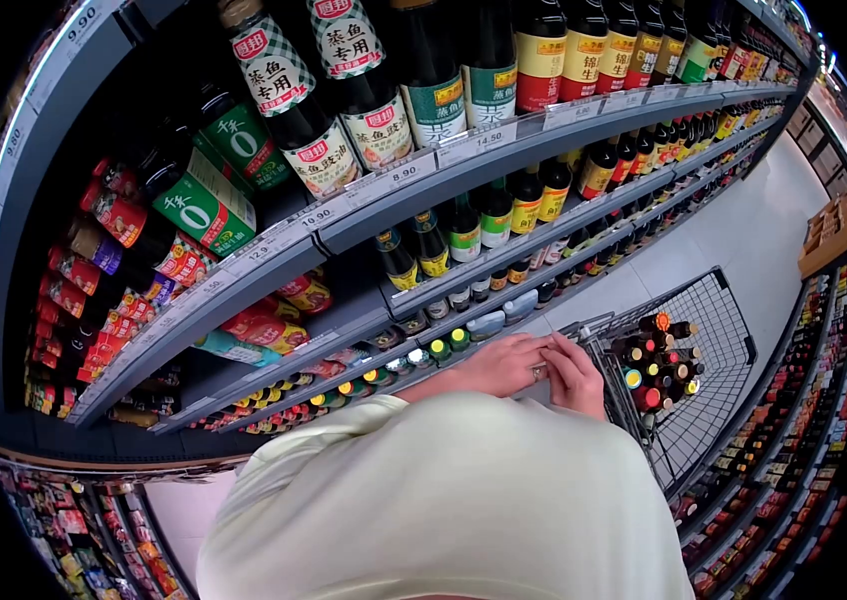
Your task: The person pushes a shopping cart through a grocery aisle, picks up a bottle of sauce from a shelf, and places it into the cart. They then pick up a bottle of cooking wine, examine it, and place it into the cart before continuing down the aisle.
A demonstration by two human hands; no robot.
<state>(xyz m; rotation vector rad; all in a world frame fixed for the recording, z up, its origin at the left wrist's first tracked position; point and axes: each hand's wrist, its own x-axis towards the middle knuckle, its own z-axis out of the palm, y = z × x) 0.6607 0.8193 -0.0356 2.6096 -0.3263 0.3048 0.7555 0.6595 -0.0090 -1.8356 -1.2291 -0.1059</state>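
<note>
My left hand (502,366) and my right hand (577,376) meet in front of my chest, fingers touching one another, with a ring showing where they join. They hover at the near end of a wire shopping cart (734,310), just beside its handle. Whether either hand holds something is hidden by the fingers. Several small bottles with coloured caps (656,362) stand packed in the cart's near corner. My pale yellow shirt (444,500) fills the lower middle of the view.
Grey store shelves (414,215) on my left carry rows of dark sauce bottles (544,50) with price tags along the edges. More stocked shelves (814,420) run along the right. The light aisle floor (764,220) stretches ahead, with wooden crates (839,225) beside it.
</note>
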